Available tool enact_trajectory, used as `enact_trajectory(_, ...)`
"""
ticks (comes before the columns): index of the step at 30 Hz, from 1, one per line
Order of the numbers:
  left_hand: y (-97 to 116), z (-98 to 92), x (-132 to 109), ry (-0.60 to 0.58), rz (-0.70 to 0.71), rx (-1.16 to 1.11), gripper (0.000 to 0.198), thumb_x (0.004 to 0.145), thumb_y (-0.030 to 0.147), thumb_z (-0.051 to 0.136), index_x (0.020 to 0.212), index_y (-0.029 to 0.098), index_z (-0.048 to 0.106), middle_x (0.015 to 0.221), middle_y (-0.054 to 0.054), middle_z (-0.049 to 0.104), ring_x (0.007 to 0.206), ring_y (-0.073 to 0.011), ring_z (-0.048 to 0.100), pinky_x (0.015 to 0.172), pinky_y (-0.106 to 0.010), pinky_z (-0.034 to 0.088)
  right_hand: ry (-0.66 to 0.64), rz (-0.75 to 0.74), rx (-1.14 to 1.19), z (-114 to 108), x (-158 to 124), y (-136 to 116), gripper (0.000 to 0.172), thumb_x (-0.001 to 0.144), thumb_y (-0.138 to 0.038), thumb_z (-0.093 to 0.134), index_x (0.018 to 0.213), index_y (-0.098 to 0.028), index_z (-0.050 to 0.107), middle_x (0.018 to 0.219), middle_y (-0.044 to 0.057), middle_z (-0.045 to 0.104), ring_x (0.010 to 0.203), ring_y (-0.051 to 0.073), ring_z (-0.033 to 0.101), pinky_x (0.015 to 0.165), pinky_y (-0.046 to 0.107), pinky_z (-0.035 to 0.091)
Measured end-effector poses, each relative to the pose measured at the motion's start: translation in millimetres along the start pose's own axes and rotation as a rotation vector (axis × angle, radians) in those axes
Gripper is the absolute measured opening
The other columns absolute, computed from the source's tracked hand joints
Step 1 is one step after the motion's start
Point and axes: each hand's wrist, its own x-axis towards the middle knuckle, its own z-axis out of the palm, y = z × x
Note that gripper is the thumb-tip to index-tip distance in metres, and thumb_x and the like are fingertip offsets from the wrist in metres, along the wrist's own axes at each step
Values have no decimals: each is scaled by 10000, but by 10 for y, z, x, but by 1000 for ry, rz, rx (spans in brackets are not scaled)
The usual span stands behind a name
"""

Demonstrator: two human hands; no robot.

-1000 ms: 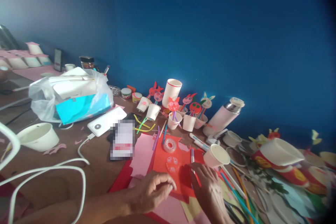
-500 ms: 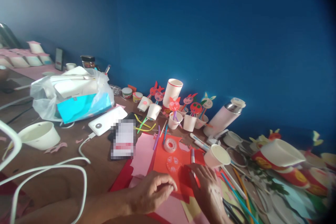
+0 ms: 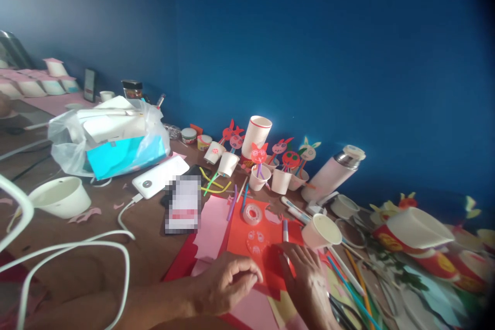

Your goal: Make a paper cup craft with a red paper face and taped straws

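Orange-red paper [image 3: 240,232] lies in front of me, with a round face drawn in white [image 3: 256,242] on it. A roll of tape [image 3: 252,213] rests above the face. My left hand [image 3: 232,282] is at the paper's lower left, its fingers curled in toward the thumb, and nothing shows between them. Flat over the paper's right side is my right hand [image 3: 305,273], fingers stretched out. A white marker with a purple end [image 3: 285,230] lies by its fingertips, partly covered by the hand. Black-handled scissors [image 3: 342,309] are beside my right wrist.
Paper cups with animal-face straws [image 3: 260,178] stand along the blue wall. A thermos [image 3: 332,172] leans near them. To the right are a paper cup [image 3: 322,230] and several straws [image 3: 353,286]. At left are a phone [image 3: 183,203], power bank [image 3: 160,176], plastic bag [image 3: 71,144] and white cable [image 3: 126,268].
The view has shifted very slightly, so the things on the table sit a little further right. Both hands keep the same pose over the paper.
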Motion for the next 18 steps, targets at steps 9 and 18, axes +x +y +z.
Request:
enact_trajectory(9,-141,25,27,-32,143,26,238,859,211,389,851,162,622,632,30,472,566,-84,393,525,-169,307,-4,2,38,34,-21,17,240,903,-211,371,946,-209,607,872,38,671,809,203,594,755,336,367)
enact_trajectory(18,-233,70,27,21,189,89,254,861,174,388,887,165,641,625,24,522,549,-78,414,518,-162,314,40,-73,63,60,-16,44,195,893,-188,414,959,-206,596,853,34,676,779,197,595,753,334,361)
